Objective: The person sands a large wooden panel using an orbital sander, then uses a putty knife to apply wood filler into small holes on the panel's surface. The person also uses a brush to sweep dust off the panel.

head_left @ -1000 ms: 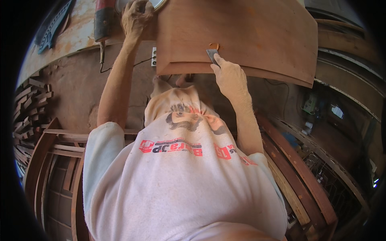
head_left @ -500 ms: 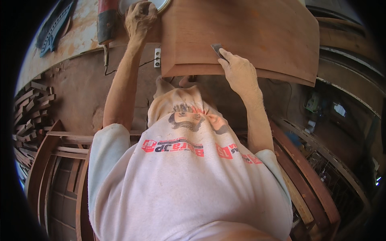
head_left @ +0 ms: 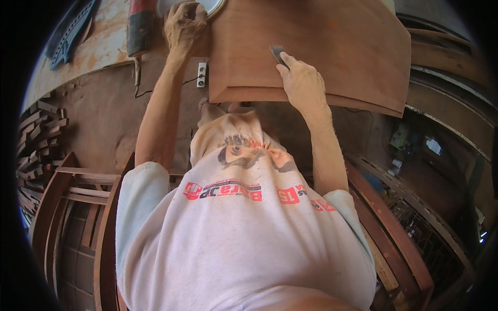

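Note:
My right hand (head_left: 302,83) grips a small dark flat scraper (head_left: 278,55) between thumb and fingers. Its blade lies against or just above a reddish-brown wooden panel (head_left: 353,46), close to the panel's near edge. At the panel's left, my left hand (head_left: 182,26) is curled over the near side of a round white dish or lid (head_left: 211,6) with a metallic-looking rim. What its fingers hold, if anything, is hidden. The dish is cut off by the upper edge of the picture.
A red and black power tool (head_left: 139,31) lies left of my left hand, its cord running to a white power strip (head_left: 201,75). Further left is a blue plastic-looking piece (head_left: 72,36). Wood offcuts (head_left: 41,135) are piled at left; wooden frames (head_left: 67,207) stand beside me.
My right hand has moved slightly away from me and left across the panel with the scraper. My left hand stays at the white dish. The whole view has shifted a little.

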Tool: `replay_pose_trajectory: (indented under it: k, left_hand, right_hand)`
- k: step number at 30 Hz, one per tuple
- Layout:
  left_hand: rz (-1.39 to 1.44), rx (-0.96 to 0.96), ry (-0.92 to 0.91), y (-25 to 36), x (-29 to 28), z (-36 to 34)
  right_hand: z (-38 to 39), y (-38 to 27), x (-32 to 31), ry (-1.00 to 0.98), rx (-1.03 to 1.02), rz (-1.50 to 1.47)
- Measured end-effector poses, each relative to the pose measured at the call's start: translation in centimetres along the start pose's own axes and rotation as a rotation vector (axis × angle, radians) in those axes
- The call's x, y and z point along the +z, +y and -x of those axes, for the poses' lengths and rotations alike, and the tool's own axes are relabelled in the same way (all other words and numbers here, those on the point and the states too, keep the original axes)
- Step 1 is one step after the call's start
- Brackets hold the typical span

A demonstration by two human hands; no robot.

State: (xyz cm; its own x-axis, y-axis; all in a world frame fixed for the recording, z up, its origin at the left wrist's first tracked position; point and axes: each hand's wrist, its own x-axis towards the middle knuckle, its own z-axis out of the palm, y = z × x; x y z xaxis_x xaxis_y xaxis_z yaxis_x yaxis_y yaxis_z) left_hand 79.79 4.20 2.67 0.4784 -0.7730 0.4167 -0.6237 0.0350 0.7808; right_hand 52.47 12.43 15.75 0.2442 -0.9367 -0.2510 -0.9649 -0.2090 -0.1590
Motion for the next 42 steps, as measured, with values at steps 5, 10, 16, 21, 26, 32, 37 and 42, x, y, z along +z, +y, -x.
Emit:
replay_pose_trajectory:
  k: [5, 10, 16, 21, 26, 32, 37, 42]
  left_hand:
    - [-0.041, 0.066, 0.024, -0.8, 0.4, -0.2]
    - [-0.03, 0.049, 0.019, -0.1, 0.2, 0.3]
    - [0.012, 0.002, 0.0, -0.4, 0.4, 0.1]
    - [0.005, 0.064, 0.017, -0.6, 0.2, 0.0]
    - [-0.018, 0.034, 0.011, -0.5, 0.4, -0.1]
    - [-0.024, 0.036, -0.012, -0.7, -0.1, 0.2]
    - [-0.018, 0.018, -0.021, -0.5, 0.4, -0.4]
    - [-0.112, 0.1, -0.044, -3.6, 0.9, 0.2]
  right_hand:
    - [-0.2, 0.5, -1.4, -0.169, 0.067, 0.026]
    - [-0.9, 2.0, -0.1, -0.09, 0.147, -0.014]
    - [-1.2, 0.6, -1.3, -0.076, 0.063, -0.07]
    - [-0.3, 0.5, -3.4, -0.285, 0.012, 0.109]
    - [1.4, 1.9, -1.6, -0.161, -0.045, 0.081]
    - [3.3, 3.4, -1.8, -0.132, 0.061, 0.068]
    - [3.8, 2.2, 0.3, -0.161, 0.208, -0.011]
    - [3.3, 2.5, 1.6, -0.06, 0.058, -0.078]
